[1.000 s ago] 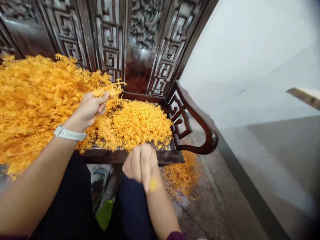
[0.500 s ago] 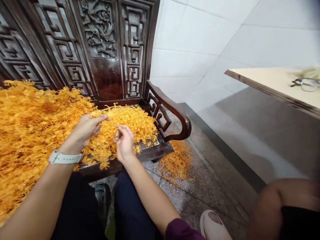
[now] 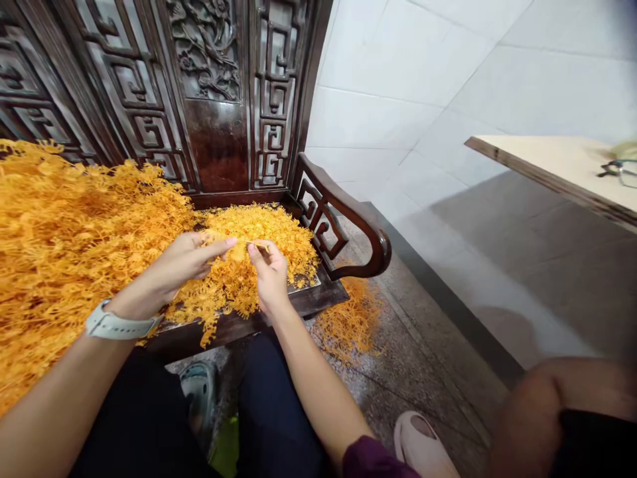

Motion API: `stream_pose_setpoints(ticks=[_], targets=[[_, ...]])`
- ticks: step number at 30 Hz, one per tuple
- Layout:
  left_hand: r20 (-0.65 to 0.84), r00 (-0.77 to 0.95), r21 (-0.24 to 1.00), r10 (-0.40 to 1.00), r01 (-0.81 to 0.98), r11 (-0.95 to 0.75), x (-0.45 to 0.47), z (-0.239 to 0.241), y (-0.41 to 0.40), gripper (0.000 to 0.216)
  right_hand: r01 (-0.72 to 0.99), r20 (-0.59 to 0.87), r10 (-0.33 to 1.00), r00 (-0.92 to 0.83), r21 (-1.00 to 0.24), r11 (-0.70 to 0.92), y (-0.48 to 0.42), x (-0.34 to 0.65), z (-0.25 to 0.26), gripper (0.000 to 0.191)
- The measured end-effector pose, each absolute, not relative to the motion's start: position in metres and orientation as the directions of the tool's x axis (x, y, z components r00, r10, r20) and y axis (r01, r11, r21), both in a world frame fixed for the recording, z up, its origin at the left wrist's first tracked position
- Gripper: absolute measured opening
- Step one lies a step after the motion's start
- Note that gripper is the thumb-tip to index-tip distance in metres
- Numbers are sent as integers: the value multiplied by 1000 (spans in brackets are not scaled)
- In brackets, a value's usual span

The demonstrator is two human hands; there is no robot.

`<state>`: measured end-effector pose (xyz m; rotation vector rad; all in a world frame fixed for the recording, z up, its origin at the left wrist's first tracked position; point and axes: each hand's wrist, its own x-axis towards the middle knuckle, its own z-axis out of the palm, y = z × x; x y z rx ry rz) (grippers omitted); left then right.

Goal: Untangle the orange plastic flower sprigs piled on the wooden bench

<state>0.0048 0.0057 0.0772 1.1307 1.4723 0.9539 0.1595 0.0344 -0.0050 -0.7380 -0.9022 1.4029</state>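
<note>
My left hand (image 3: 192, 262), with a pale watch (image 3: 122, 324) on its wrist, pinches a yellow-orange plastic sprig (image 3: 242, 244) between thumb and fingers. On the sprig's right end the fingertips of my right hand (image 3: 271, 272) are closed, so it spans the small gap between both hands. Directly beneath them lies a low pile of small branching yellow-orange pieces (image 3: 291, 242) on the seat of a dark wooden bench (image 3: 298, 302). A much taller heap of similar pieces (image 3: 89, 226) rises to the left. The sprig's exact shape is blurred.
The bench's carved armrest (image 3: 365, 255) stands right of the low pile. Thin orange stems (image 3: 348, 325) lie heaped on the floor beside the bench. At right are a wooden board (image 3: 552, 159) with glasses (image 3: 622, 171) on it, and another person's knee (image 3: 542, 398).
Both hands have shifted right in view. My right hand, apart from the left before, now grips the sprig's other end. The camera view has moved slightly.
</note>
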Motion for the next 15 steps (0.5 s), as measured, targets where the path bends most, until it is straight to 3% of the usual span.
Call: stream_pose_setpoints(ticks=[5,9,11,15], targets=[[-112,-280,991,953,-99,87,1,98,-7,41,-500,67,974,-216,-864,-52,33,151,-7,34],[-23,-448,982,894,-178,-65,-5,104,-9,32,-548,79,910,-406,-819,-173,24,149,0,46],[-48,-497,975,867,-210,-67,-4,104,-10,31,-538,123,853,-507,-819,-202,23,149,3,46],[-249,-493,909,834,-417,25,7,111,-15,30,-531,291,689,-663,-832,-160,35,151,3,53]])
